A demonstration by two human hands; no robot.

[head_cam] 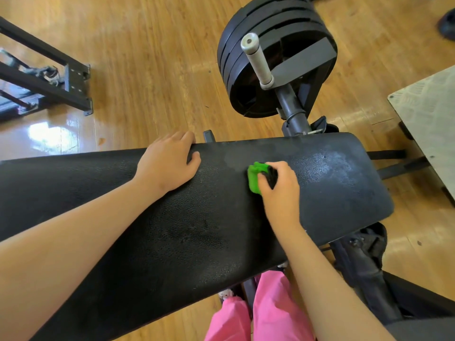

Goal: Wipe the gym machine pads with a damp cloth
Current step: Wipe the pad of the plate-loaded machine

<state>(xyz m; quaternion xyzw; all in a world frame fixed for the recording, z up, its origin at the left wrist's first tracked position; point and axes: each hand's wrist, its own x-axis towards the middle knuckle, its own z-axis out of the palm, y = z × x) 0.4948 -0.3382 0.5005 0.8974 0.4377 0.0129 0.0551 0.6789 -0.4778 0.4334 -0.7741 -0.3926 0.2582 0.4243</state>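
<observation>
Left hand flat, fingers relaxed over the far edge of the black pad, long axis running left-right; right hand fingers clench the green cloth on it.

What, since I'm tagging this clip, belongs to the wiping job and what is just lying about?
Job: green cloth, gripped by the right hand; black pad, with the left hand resting on it.
Lying about: weight plates, silver peg, black frame on the floor, grey platform.
</observation>
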